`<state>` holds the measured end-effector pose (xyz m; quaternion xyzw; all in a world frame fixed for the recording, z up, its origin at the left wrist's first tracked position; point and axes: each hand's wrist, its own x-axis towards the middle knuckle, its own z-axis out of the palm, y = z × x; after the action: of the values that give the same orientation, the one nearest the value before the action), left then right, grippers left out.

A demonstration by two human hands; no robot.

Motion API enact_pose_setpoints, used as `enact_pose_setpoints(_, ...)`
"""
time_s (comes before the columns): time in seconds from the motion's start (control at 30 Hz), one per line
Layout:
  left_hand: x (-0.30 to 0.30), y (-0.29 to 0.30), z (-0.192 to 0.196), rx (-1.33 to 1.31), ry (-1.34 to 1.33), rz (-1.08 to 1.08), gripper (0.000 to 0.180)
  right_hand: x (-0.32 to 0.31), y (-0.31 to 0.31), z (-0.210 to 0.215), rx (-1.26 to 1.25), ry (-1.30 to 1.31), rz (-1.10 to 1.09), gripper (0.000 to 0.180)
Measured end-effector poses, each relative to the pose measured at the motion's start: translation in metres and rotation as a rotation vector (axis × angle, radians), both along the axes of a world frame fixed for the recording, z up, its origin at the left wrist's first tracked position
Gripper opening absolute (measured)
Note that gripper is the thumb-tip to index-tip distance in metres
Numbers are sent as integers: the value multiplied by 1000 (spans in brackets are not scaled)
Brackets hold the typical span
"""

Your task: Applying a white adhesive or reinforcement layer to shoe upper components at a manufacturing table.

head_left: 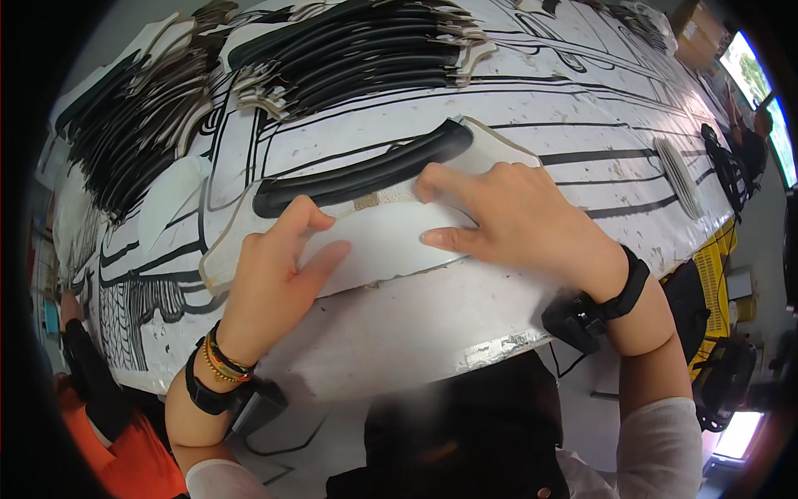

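Observation:
In front of me on the table lies a pale curved piece [505, 151] with a padded black strip [366, 170] along its far edge. A smooth white curved sheet [378, 241] rests on its near part, close to the table's front. My left hand [278, 270] touches the sheet's left part, thumb and forefinger apart. Over its right part is my right hand [524, 216], the forefinger bent near the black strip and the thumb stretched across the sheet. Both hands press on the work rather than wrap round it; the outer fingers are partly hidden.
Similar black-strip pieces lie in overlapping rows at the back [357, 58] and far left [141, 116]. A loose white sheet [170, 200] lies at left, a pale stack [677, 176] at right. A yellow crate [711, 283] stands beside the table. People are at both sides.

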<state>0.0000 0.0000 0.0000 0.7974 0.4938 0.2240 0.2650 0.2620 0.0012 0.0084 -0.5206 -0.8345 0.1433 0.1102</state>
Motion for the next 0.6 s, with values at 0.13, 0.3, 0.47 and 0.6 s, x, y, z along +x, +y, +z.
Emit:
enact_pose_setpoints(0.13, 3, 0, -2, -19, -40, 33, 22, 1, 1, -4, 100, -50, -42, 34)
enact_pose_setpoints(0.3, 5, -2, -3, -9, -67, 51, 24, 5, 5, -9, 87, -55, -47, 34)
enact_pose_setpoints(0.47, 3, -1, -3, -4, -15, 24, 19, 4, 7, -17, 161, -59, -54, 36)
enact_pose_setpoints(0.6, 4, -2, -2, -8, -30, 33, 19, 2, 5, -20, 222, -58, -73, 34)
